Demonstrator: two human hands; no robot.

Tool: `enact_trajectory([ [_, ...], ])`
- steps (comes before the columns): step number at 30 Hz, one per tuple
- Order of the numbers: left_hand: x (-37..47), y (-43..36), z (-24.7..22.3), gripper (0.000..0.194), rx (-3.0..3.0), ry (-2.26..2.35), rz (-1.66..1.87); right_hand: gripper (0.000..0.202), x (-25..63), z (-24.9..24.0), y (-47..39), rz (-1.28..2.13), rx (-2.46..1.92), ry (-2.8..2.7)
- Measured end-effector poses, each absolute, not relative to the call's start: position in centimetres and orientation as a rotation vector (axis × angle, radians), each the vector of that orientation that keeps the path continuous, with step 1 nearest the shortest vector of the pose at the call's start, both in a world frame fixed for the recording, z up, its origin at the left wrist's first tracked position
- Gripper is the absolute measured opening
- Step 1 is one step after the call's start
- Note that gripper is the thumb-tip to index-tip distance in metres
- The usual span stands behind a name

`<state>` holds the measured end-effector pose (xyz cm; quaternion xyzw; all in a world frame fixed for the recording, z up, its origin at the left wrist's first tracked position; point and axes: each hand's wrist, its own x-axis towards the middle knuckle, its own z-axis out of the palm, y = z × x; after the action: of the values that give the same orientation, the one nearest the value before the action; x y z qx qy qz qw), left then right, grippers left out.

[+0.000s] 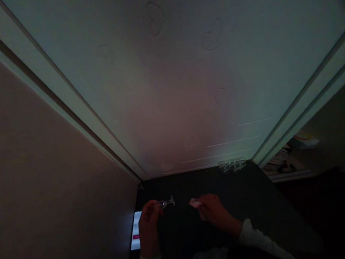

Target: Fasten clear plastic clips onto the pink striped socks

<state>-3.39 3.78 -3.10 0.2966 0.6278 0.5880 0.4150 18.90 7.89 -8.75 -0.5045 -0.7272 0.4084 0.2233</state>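
Low in the dim head view, my left hand (pixel 150 223) is closed on a small clear object (pixel 166 203) with a flared end that points right. My right hand (pixel 214 211) is closed around a small pale pinkish piece (pixel 195 203), which sticks out toward the left. A gap separates the two hands, and both are above a dark tabletop (pixel 182 230). Beside my left hand, partly covered by it, lies a lit phone screen (pixel 135 230).
Several small clear items (pixel 232 165) stand at the tabletop's back edge against a pale panel (pixel 171 85) with heart patterns. A plain wall (pixel 43 178) rises at the left. Past the panel on the right, a shelf (pixel 292 174) holds assorted things.
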Motion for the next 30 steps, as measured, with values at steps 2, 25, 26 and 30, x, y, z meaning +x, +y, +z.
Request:
enact_trajectory([
  [2, -4.2, 3.3, -3.3, 0.029, 0.712, 1.623, 1.499, 0.03, 19.0, -9.6, 8.0, 1.065, -1.404, -2.078],
  [25, 2.5, 1.9, -7.9, 0.056, 1.264, 1.561, 0.942, 0.044, 18.2, -13.8, 4.2, 1.381, -1.217, -1.605],
  [26, 2.8, 1.9, -8.0, 0.056, 1.275, 1.548, 0.918, 0.044, 18.1, -13.5, 4.0, 1.383, -1.218, -1.575],
  [30, 3.8, 1.8, -8.6, 0.053, 1.343, 1.513, 0.817, 0.036, 18.2, -13.2, 3.1, 1.344, -1.28, -1.495],
])
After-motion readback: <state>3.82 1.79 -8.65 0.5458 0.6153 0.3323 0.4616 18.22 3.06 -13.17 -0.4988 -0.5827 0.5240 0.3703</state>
